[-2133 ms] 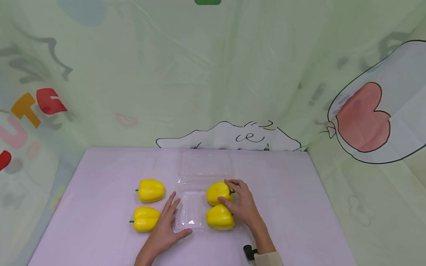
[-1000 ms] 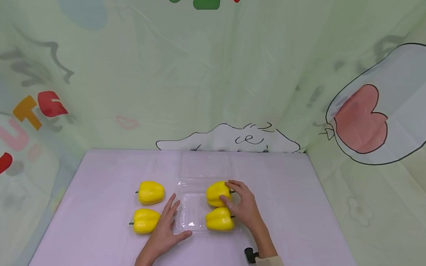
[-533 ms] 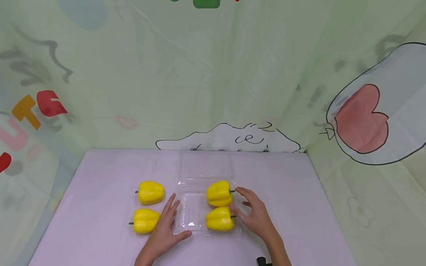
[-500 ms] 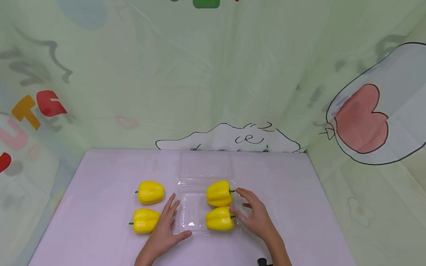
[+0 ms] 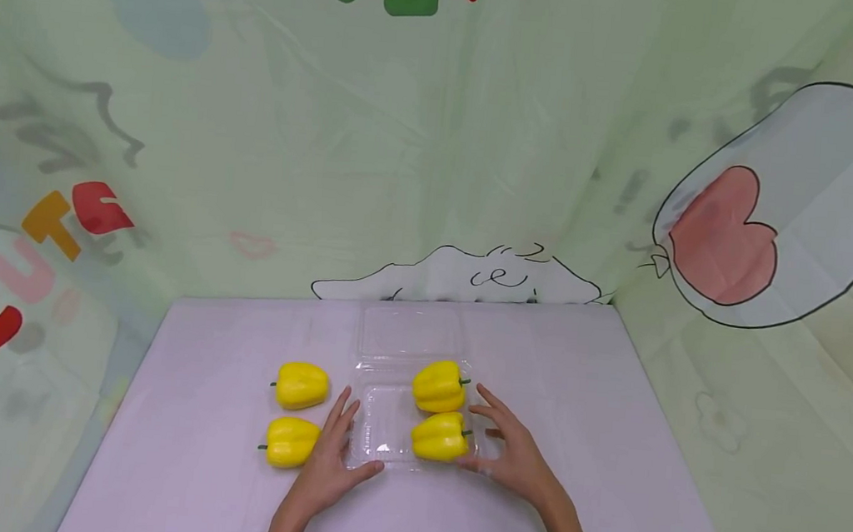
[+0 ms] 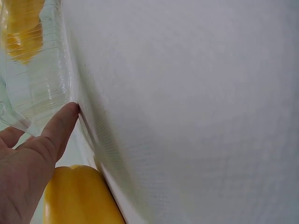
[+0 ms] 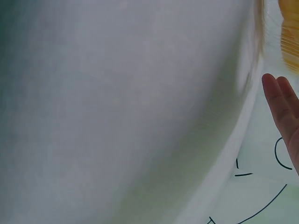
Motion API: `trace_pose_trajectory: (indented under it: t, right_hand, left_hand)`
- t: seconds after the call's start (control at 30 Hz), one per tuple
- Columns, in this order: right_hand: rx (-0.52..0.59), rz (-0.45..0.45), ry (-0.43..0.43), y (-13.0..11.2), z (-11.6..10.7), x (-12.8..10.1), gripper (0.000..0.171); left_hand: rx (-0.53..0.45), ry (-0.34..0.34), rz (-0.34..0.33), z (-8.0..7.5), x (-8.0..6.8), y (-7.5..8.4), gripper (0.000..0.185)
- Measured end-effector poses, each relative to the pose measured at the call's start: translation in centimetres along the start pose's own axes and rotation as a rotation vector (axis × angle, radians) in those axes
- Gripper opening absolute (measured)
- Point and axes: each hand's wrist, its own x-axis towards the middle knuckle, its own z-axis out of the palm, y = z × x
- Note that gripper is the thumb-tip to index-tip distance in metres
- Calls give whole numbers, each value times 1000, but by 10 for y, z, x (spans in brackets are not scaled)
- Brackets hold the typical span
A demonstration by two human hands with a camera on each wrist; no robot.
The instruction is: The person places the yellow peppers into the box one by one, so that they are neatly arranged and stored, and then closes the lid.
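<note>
A clear plastic clamshell box [image 5: 384, 421] lies opened on the table, its lid [image 5: 412, 333] folded back toward the wall. Two yellow bell peppers sit in its right half: a far pepper [image 5: 439, 386] and a near pepper [image 5: 441, 437], stems pointing right. My left hand [image 5: 328, 467] rests at the box's left side, fingers spread and fingertips at its edge; the left wrist view shows a finger [image 6: 63, 126] at the clear wall. My right hand [image 5: 519, 465], fingers extended and apart, is just right of the near pepper, thumb close to its lower right side. Neither hand grips anything.
Left of the box lie two more yellow bell peppers, one farther back [image 5: 302, 386] and one nearer [image 5: 290, 442], partly behind the left hand. The pale table [image 5: 186, 448] meets printed fabric walls [image 5: 292, 163] at the back and sides.
My right hand has let go of the far pepper and moved right and nearer to me, beside the near pepper. The left hand and the peppers have stayed about where they were.
</note>
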Motion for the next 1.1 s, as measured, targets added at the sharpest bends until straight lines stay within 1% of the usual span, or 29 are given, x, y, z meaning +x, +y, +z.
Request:
trace_pose_trajectory:
  t: [0.23,0.47,0.7,1.1]
  right_hand:
    - [11,11,-9,2,4,-2,81]
    - [30,-3,-11,3,7,-1,81]
    - [43,47,-37,4,10,-1,79]
    - [95,122,-51,3,12,-3,84]
  left_hand:
    - [3,2,4,0,0,0,108]
    - [-1,4,6,0,0,0,108]
    - [10,3,1,1,0,-1,108]
    - [10,-4,6,1,0,-1,108]
